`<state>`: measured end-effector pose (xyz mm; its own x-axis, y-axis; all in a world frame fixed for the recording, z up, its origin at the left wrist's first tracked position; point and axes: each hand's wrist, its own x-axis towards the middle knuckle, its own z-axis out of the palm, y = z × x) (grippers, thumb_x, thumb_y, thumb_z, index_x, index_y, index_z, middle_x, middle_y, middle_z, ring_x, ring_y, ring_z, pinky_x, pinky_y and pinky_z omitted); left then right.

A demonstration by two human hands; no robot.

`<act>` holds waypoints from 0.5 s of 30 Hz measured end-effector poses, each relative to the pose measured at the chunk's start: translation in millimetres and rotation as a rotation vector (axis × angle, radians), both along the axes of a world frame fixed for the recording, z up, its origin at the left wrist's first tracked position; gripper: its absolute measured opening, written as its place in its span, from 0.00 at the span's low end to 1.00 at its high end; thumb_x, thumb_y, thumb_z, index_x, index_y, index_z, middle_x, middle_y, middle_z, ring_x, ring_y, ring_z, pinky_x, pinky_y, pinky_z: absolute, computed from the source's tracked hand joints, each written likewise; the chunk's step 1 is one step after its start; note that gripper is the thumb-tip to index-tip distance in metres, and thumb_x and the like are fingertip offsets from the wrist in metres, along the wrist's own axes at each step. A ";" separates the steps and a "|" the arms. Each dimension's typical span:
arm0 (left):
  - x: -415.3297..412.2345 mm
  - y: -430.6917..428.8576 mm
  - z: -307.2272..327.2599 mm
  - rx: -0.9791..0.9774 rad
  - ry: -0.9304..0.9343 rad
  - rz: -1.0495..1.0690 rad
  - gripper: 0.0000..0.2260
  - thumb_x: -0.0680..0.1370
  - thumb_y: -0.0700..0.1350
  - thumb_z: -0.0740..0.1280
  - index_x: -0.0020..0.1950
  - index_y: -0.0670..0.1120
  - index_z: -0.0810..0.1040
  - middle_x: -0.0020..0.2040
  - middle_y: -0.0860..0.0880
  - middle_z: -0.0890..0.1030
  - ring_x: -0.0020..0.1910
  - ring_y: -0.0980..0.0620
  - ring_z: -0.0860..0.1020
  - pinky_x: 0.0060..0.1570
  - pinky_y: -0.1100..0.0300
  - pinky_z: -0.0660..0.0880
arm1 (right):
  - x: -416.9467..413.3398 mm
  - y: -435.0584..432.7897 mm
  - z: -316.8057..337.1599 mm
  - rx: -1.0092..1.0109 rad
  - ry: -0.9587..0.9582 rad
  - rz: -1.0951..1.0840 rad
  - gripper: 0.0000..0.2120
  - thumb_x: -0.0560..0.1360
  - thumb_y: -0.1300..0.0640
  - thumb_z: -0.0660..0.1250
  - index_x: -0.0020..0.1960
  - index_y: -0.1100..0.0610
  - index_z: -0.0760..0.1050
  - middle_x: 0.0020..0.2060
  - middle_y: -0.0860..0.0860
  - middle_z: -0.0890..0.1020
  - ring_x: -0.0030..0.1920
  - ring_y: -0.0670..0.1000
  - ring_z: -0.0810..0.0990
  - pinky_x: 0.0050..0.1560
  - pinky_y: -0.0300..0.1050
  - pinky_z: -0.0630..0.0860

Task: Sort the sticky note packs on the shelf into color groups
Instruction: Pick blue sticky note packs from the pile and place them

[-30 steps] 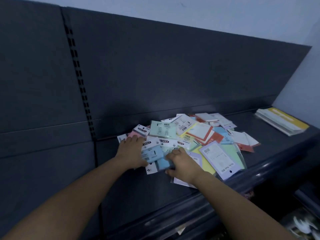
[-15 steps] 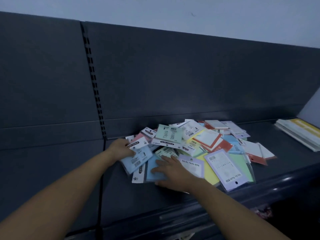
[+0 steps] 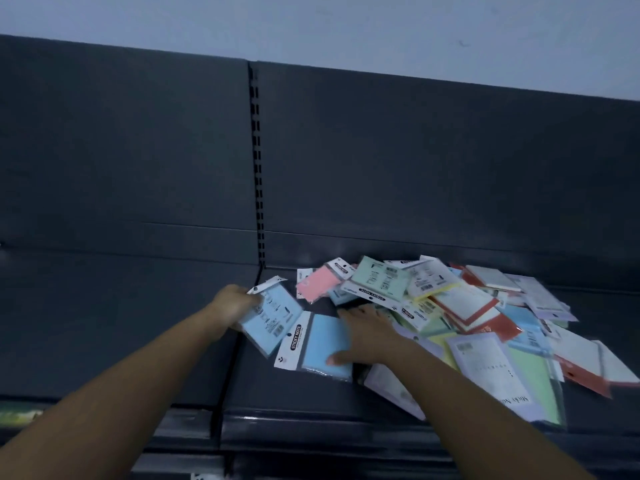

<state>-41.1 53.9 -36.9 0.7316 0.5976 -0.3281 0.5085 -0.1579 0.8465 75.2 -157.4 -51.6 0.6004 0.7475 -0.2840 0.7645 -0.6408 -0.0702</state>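
A heap of sticky note packs (image 3: 460,306) in pink, green, yellow, red, purple and blue lies on the dark shelf (image 3: 298,393). My left hand (image 3: 232,303) grips a light blue pack (image 3: 273,318) at its left edge and holds it tilted just left of the heap. My right hand (image 3: 370,336) rests flat with spread fingers on a second blue pack (image 3: 322,344) with a white "STICKY NOTE" header, lying on the shelf at the heap's left edge. A pink pack (image 3: 320,284) lies behind it.
The shelf's dark back panel (image 3: 415,168) rises right behind the heap, with a slotted upright (image 3: 257,161) at the seam. Left of the seam is bare shelf (image 3: 121,323). The shelf's front lip (image 3: 311,424) runs below my forearms.
My left hand has pulled the light blue pack leftward, away from the heap. My right hand has slid the second blue pack out to the heap's left edge. The camera has turned left.
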 end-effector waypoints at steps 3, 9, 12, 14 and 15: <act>-17.2 0.4 -0.1 -0.071 -0.045 0.075 0.06 0.78 0.38 0.62 0.44 0.37 0.76 0.40 0.40 0.82 0.38 0.44 0.80 0.39 0.53 0.78 | 0.8 15.7 4.2 -0.109 0.025 0.013 0.51 0.63 0.33 0.70 0.74 0.58 0.52 0.72 0.57 0.60 0.72 0.60 0.55 0.70 0.56 0.52; -43.5 10.6 11.3 -0.089 -0.058 0.208 0.06 0.76 0.36 0.61 0.41 0.38 0.74 0.31 0.44 0.80 0.22 0.53 0.78 0.18 0.66 0.71 | -8.5 39.2 18.1 0.353 0.379 -0.218 0.29 0.69 0.47 0.74 0.62 0.61 0.71 0.61 0.55 0.76 0.59 0.55 0.75 0.54 0.41 0.71; -61.1 25.3 18.7 -0.094 -0.116 0.303 0.05 0.75 0.35 0.61 0.42 0.36 0.75 0.30 0.44 0.81 0.24 0.51 0.79 0.17 0.67 0.69 | -15.7 58.1 40.0 0.733 0.715 -0.347 0.07 0.74 0.57 0.69 0.49 0.59 0.74 0.43 0.56 0.79 0.38 0.52 0.78 0.30 0.37 0.72; -76.4 38.0 24.1 -0.087 -0.150 0.355 0.04 0.75 0.34 0.61 0.43 0.36 0.74 0.35 0.41 0.79 0.26 0.50 0.78 0.18 0.67 0.69 | -24.1 76.2 53.7 0.884 0.868 -0.423 0.04 0.75 0.59 0.67 0.47 0.59 0.73 0.38 0.53 0.78 0.34 0.48 0.76 0.22 0.35 0.72; -85.5 45.1 26.5 -0.081 -0.170 0.383 0.04 0.75 0.34 0.61 0.42 0.36 0.74 0.35 0.41 0.78 0.26 0.51 0.78 0.18 0.67 0.69 | -29.8 87.4 57.7 0.922 0.891 -0.447 0.04 0.76 0.59 0.66 0.49 0.58 0.73 0.39 0.52 0.78 0.35 0.48 0.77 0.22 0.36 0.73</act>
